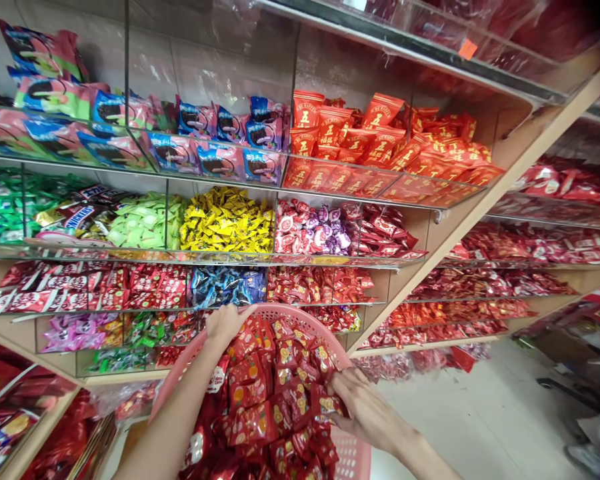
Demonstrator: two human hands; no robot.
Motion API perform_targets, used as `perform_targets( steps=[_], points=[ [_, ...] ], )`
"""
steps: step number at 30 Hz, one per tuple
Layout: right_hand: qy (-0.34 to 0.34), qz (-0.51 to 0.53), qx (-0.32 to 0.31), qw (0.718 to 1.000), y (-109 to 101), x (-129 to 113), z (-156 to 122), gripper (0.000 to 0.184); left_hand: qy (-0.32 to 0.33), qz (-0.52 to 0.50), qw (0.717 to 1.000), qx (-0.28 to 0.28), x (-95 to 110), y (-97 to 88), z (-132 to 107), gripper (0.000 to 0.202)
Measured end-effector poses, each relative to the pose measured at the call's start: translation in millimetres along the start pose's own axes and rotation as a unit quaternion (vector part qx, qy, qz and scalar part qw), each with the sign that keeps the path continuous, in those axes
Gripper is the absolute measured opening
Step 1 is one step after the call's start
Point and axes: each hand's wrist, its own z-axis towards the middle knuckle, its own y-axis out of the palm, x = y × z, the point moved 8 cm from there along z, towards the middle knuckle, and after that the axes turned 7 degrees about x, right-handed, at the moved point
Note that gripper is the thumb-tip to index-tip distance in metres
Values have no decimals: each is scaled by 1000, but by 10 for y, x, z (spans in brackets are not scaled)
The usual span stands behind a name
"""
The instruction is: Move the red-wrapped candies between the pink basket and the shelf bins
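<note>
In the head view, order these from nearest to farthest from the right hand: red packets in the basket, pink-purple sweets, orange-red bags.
1. Red packets, touching the right hand, in the basket
2. Pink-purple sweets, shelf bin above
3. Orange-red bags, higher shelf

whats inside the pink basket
The pink plastic basket is heaped with red snack packets, and the right hand touches them. The pile hides the basket's floor and anything lower down.
</note>
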Motion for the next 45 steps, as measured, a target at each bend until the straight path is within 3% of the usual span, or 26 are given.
perform_targets(
  steps=[9, 13, 16, 19, 23, 27, 32, 45],
  points=[
    [-27, -16, -22, 999, 134, -21, -12, 18, 1, 0, 1000, 9, -14, 19, 16, 81],
    [-49, -33, -17, 998, -2, 6, 156, 29, 3, 1, 1000, 13, -23, 34, 19, 81],
    [-57, -38, 31, 997, -233, 123, 571, 20, 7, 4, 1000, 19, -18, 23, 8, 82],
    [-30, -53, 81, 995, -349, 385, 1173, 17, 11, 8, 1000, 21, -12, 8, -4, 82],
    [62, -116, 63, 989, -144, 800, 1927, 34, 18, 11, 1000, 19, -1, 2, 1, 82],
    [136, -163, 19, 977, 163, 1033, 2310, 54, 17, 13, 999, 24, 5, -13, 9, 83],
    [171, -167, -6, 971, 360, 1146, 2384, 65, 11, 12, 1000, 21, 12, -25, -6, 81],
    [131, -160, 11, 978, 382, 1147, 2345, 60, 12, 16, 999, 26, 4, -20, -4, 81]
  ],
)
